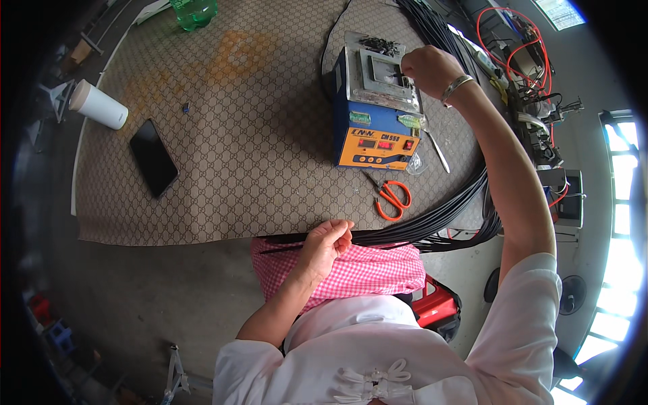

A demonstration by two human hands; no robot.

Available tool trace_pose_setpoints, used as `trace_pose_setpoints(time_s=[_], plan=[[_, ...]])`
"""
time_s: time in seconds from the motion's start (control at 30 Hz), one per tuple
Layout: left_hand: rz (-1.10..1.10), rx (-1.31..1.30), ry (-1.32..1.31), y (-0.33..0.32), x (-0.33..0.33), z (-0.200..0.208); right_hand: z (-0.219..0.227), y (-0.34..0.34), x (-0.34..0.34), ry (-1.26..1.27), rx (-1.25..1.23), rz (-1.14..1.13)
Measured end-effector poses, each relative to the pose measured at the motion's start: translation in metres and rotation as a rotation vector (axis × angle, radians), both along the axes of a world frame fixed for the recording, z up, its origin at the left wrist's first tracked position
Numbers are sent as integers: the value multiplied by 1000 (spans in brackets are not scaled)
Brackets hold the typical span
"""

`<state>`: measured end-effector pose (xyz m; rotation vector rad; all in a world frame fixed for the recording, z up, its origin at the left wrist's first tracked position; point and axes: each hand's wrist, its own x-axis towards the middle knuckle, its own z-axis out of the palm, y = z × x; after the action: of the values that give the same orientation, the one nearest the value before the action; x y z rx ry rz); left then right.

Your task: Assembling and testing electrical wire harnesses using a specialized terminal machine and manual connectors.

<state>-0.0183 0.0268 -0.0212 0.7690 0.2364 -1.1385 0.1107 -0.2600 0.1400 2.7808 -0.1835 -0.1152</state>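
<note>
My right hand [432, 71] reaches over the square metal basin [386, 75] on top of a blue and orange solder pot [373, 147]. Its fingers are pinched together by a small dark piece at the basin, too small to name. At the table's front edge, my left hand [327, 246] is closed, thumb against fingers, over a bundle of black cables [432, 233]. Whether a cable is inside that grip cannot be made out. Dark scraps [379, 45] lie on the plate behind the basin. Orange-handled scissors [391, 200] rest in front of the pot.
A black phone [154, 158] and a white tumbler [100, 105] lie on the patterned table cover [256, 162] at left. A green bottle [194, 12] is at the back. Beside the pot lies a slim metal tool [437, 150]. More black cables [435, 27] run along the back right.
</note>
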Motion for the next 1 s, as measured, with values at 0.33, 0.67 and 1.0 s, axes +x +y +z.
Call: trace_pose_setpoints(time_s=[0.33, 0.67, 1.0], plan=[[-7, -23, 6, 0, 0, -2, 10, 17, 14, 130, -101, -4], [-18, -14, 17, 1, 2, -1, 9, 23, 21, 171, -104, 45], [-16, -9, 11, 1, 0, -1, 24, -7, -17, -35, 799, -111]])
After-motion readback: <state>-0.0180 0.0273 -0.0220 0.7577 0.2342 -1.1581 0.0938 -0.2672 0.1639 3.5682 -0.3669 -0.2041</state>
